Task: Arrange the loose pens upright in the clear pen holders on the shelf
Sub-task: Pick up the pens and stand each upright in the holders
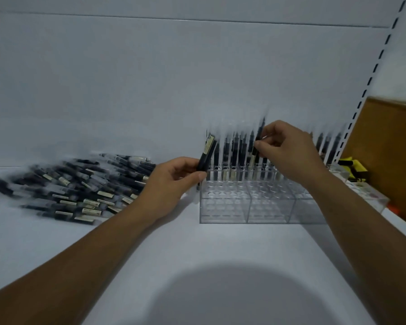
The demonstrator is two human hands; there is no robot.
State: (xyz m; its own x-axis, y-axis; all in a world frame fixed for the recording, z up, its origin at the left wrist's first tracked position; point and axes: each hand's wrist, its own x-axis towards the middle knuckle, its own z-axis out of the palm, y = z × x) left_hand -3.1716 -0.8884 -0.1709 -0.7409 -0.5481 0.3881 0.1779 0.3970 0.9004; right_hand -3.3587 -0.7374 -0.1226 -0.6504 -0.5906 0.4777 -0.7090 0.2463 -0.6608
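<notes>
Now L hand (171,184) grips pens (208,153) at holder (223,207) left edge; R hand (288,151) pinches pen (259,130) over back row; front free.

Ahead of you stands a plain white back panel (150,66), with a thin horizontal seam (197,19) running across it near the top. To your right, a white upright rail (370,83) with a row of dark slots climbs at a slant. Just right of the rail, a brown board (389,160) leans upright. At its foot you have a yellow-and-black object (352,166), blurred, and nearer to you a small clear box (366,195) with printed labels. A bit of orange (393,206) shows just beside that box.
</notes>
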